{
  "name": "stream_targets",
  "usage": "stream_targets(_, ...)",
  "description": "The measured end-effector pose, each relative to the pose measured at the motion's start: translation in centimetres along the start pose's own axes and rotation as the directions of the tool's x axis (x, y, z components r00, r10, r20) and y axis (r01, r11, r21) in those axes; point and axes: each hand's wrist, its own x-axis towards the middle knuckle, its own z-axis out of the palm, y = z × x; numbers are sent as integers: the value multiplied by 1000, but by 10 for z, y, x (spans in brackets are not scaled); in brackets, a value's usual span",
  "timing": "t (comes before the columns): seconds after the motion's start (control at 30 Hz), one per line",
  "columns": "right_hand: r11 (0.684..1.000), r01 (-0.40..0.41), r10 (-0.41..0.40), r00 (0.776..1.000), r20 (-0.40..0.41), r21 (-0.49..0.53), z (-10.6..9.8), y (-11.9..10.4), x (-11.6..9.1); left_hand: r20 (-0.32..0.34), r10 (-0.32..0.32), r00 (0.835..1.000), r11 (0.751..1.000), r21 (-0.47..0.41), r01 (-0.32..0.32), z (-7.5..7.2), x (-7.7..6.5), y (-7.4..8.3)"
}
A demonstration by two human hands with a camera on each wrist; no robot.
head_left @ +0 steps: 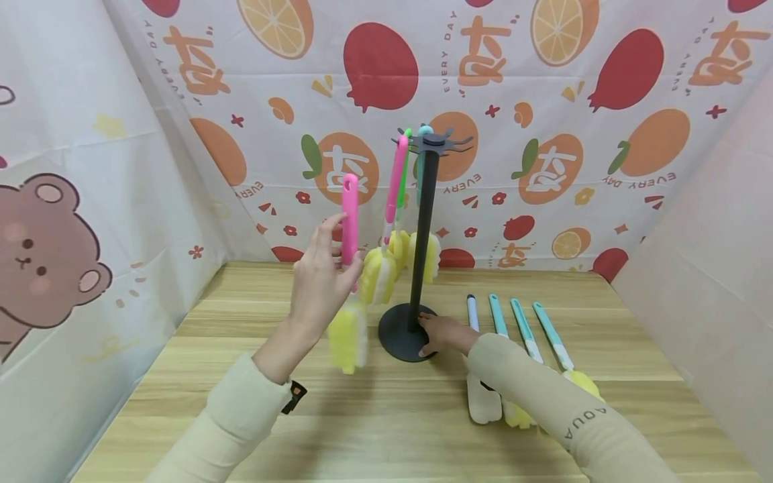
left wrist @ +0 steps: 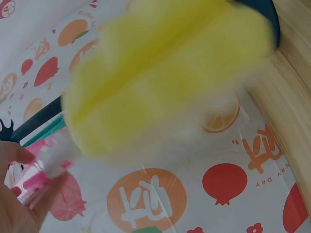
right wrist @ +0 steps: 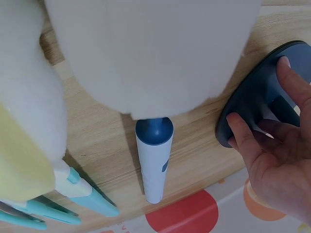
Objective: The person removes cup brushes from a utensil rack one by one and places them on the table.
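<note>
My left hand (head_left: 323,275) holds a bottle brush by its pink handle (head_left: 349,215) in the head view. The brush's yellow and white sponge head (head_left: 347,339) hangs down over the table and looks blurred in the left wrist view. Just right of it stands a black rack (head_left: 425,235) with a round base and hooks on top. Brushes with a pink handle (head_left: 395,181), a green handle (head_left: 403,181) and a teal handle hang from its left side. My right hand (head_left: 447,333) rests on the rack's base (right wrist: 252,97), fingers spread beside the pole.
Several brushes lie on the wooden table (head_left: 253,396) at the right, partly under my right forearm: teal handles (head_left: 549,332) and one white-and-blue handle (right wrist: 154,170) with a white head (right wrist: 155,53). A fruit-print curtain (head_left: 386,40) hangs behind the table.
</note>
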Motion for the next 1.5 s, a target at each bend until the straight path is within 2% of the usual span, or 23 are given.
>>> stream_targets(0.13,1000,6,-6,1000,-3,0,2,3,4,33,-45,998,993,114,41,-1,0,-3)
stream_targets(0.23,1000,3,-3,1000,-1,3,2,3,4,94,-115,989,979,180,96,-2,-1,-6)
stream_targets(0.4,1000,-9,9,1000,-1,6,1,1,1,218,-235,947,949,263,175,-2,-5,-12)
stream_targets(0.63,1000,2,-2,1000,-2,-23,0,0,-2,328,-298,896,940,267,214,3,-11,-32)
stream_targets(0.7,1000,0,0,1000,-3,-15,0,0,-2,371,-324,870,933,276,230,6,-12,-39)
stream_targets(0.77,1000,-4,4,1000,-5,-7,0,0,-2,423,-364,830,921,292,256,9,-12,-46)
stream_targets(0.83,1000,-5,5,1000,-7,-5,0,0,-3,478,-411,777,906,308,290,12,-13,-53)
stream_targets(0.93,1000,-1,1,1000,-13,-6,0,0,-3,551,-476,686,879,335,341,18,-15,-62)
stream_targets(1.03,1000,6,-6,1000,-19,-2,-1,0,-4,590,-523,615,852,374,366,27,-19,-72)
stream_targets(1.07,1000,7,-7,1000,-20,2,-1,0,-3,597,-533,599,846,384,370,31,-21,-75)
stream_targets(1.17,1000,6,-6,1000,-20,4,-1,1,-3,607,-559,566,829,395,395,40,-27,-83)
stream_targets(1.23,1000,4,-4,1000,-20,-1,-1,1,-1,614,-577,538,815,392,427,45,-30,-87)
stream_targets(1.4,1000,-10,10,1000,-12,-1,-1,1,-1,632,-589,504,802,376,464,56,-37,-90)
stream_targets(1.5,1000,-16,16,1000,-13,8,0,1,-1,655,-581,484,804,370,465,62,-41,-93)
